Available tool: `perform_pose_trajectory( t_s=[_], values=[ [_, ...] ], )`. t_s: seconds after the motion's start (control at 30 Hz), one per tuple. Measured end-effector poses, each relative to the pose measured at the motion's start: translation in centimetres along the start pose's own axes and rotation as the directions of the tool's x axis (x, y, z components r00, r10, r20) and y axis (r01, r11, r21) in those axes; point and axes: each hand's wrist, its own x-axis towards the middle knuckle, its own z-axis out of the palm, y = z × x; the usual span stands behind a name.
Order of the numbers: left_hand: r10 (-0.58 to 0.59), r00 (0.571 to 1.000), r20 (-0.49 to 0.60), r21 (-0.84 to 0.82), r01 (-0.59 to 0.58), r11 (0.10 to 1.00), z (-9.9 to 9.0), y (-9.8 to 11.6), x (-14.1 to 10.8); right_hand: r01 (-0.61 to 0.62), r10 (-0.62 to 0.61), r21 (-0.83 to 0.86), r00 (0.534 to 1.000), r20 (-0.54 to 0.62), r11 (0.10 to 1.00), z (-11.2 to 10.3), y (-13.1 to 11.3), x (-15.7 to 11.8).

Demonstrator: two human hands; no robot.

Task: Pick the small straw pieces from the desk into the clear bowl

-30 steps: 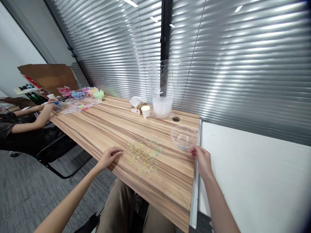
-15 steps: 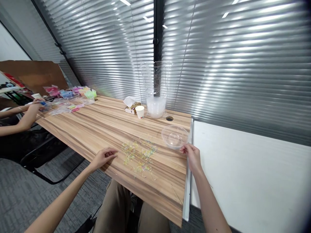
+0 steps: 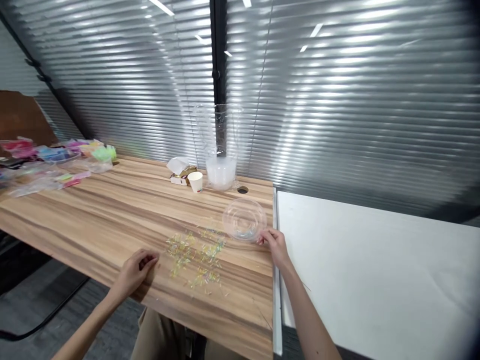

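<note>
Head view: right fingertips' hold on bowl (image 3: 244, 220) unclear.

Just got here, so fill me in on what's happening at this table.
A person sits at a wood-grain table with both bare hands over it. The right hand is at the near rim of a clear, round plastic bowl. The left hand, fingers curled, is beside a loose scatter of small yellowish, shiny pieces; whether it pinches anything is too small to tell. Behind stand a white paper cup and a clear plastic bag holding a whitish container.
</note>
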Motion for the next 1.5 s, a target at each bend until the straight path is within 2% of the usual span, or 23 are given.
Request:
perform_pose_trajectory(
  t_s=[0.13, 0.27, 0.37, 0.5, 0.6, 0.67, 0.9, 1.0, 1.13, 1.3, 1.5],
  values=[
    [0.019, 0.999, -0.043, -0.004, -0.019, 1.000, 0.2, -0.2, 0.1, 0.023, -0.022, -0.024, 1.000, 0.012, 0.999, 0.1, 0.1, 0.3],
    [-0.087, 0.993, -0.079, -0.042, 0.084, 0.996, 0.4, -0.4, -0.2, 0.015, -0.013, -0.039, 0.999, 0.046, 0.999, 0.4, 0.2, 0.3],
    [-0.140, 0.983, -0.120, -0.097, 0.129, 0.987, 0.8, 0.3, -0.2, 0.016, -0.013, -0.045, 0.997, 0.076, 0.999, 0.6, 0.2, 0.2],
    [-0.039, 0.989, -0.144, -0.175, 0.013, 0.985, 1.3, 2.9, 0.8, 0.016, -0.013, -0.045, 0.997, 0.078, 0.999, 0.6, 0.3, 0.2],
    [0.095, 0.984, -0.149, -0.115, -0.113, 0.987, 1.4, 4.1, 1.9, 0.013, -0.010, -0.041, 0.998, 0.060, 0.999, 0.4, 0.5, 0.2],
    [0.161, 0.980, -0.121, -0.064, -0.169, 0.983, 1.2, 3.8, 2.3, 0.012, -0.010, -0.034, 0.999, 0.049, 0.999, 0.2, 0.7, 0.3],
    [0.206, 0.976, -0.065, 0.027, -0.205, 0.978, 1.4, 1.0, 3.1, 0.026, -0.023, -0.062, 0.998, 0.052, 0.998, -0.3, 1.9, 0.6],
    [0.293, 0.956, 0.003, 0.062, -0.292, 0.954, 2.2, 1.1, 4.4, 0.024, -0.022, -0.053, 0.999, 0.044, 0.998, -0.5, 2.3, 0.6],
    [0.410, 0.895, 0.177, 0.050, -0.424, 0.904, 3.3, 1.6, 7.0, 0.038, -0.036, -0.044, 0.998, 0.047, 0.998, -0.7, 2.4, 0.6],
    [0.447, 0.837, 0.316, 0.004, -0.473, 0.881, 3.3, 2.0, 9.4, 0.047, -0.043, -0.062, 0.997, 0.058, 0.997, -0.8, 2.6, 0.6],
    [0.455, 0.782, 0.426, -0.047, -0.483, 0.875, 2.8, 2.9, 10.1, 0.026, -0.022, -0.076, 0.998, 0.056, 0.997, -0.9, 2.8, 0.6]
  ],
)
